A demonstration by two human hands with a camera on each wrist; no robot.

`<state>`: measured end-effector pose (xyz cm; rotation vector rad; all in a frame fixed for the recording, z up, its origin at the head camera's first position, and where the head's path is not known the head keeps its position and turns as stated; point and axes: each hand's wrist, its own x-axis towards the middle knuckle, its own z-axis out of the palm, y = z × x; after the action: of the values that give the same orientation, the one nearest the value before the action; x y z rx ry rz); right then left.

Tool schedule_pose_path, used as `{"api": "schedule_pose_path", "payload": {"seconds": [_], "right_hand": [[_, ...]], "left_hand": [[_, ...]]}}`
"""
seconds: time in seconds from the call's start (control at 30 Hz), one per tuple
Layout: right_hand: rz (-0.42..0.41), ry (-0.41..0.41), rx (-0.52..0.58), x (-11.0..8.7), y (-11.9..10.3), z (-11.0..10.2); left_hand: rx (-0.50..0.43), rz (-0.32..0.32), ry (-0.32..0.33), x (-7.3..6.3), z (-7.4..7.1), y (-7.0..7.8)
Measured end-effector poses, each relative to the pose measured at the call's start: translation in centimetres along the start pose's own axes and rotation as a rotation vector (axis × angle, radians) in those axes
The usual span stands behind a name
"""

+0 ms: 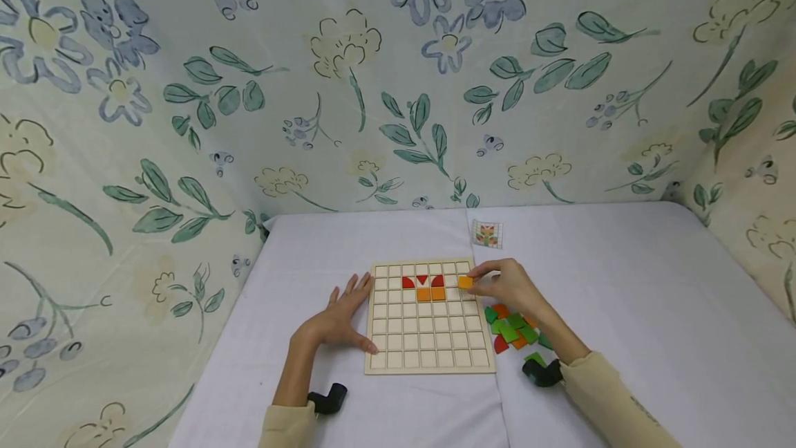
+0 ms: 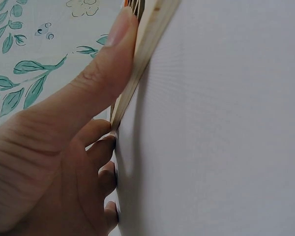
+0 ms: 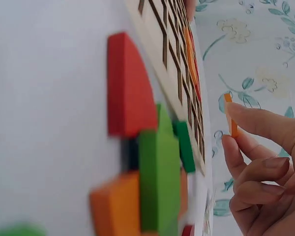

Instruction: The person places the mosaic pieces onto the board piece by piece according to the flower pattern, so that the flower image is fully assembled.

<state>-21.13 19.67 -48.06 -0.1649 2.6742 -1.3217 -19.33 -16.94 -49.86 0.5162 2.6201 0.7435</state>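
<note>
My right hand (image 1: 510, 285) pinches an orange square tile (image 1: 465, 282) between thumb and fingertips, over the upper right cells of a wooden grid board (image 1: 429, 370). In the right wrist view the tile (image 3: 231, 118) is seen edge-on. Along the board's left edge lies my left hand (image 1: 336, 320), fingers spread; its thumb (image 2: 110, 54) rests against the wooden side in the left wrist view. Near the top of the grid sit two red rounded pieces, one of them a quarter-circle (image 1: 438, 281), with a red triangle (image 1: 422, 279) between them. Two orange squares (image 1: 431, 294) fill cells just below.
Right of the board lies a loose pile of green, orange and red pieces (image 1: 513, 327), under my right forearm. A small pattern card (image 1: 488, 234) lies beyond the board's upper right corner. White cloth (image 1: 622, 296) covers the table, and a flowered curtain (image 1: 373, 88) hangs behind.
</note>
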Motion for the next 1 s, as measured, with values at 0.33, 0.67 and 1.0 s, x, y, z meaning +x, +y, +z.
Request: {"api": "schedule_pose_path", "payload": {"seconds": [0.33, 0.67, 1.0], "right_hand": [[-0.104, -0.081, 0.095, 1.7, -2.9, 3.9], [-0.143, -0.106, 0.086, 2.8, -4.4, 7.3], [-0.079, -0.076, 0.034, 3.1, -5.0, 8.7]], "left_hand": [[-0.021, 0.009, -0.003, -0.1, 0.1, -0.2], [-0.015, 0.026, -0.007, 0.2, 0.2, -0.5], [-0.017, 0.006, -0.003, 0.1, 0.0, -0.2]]}}
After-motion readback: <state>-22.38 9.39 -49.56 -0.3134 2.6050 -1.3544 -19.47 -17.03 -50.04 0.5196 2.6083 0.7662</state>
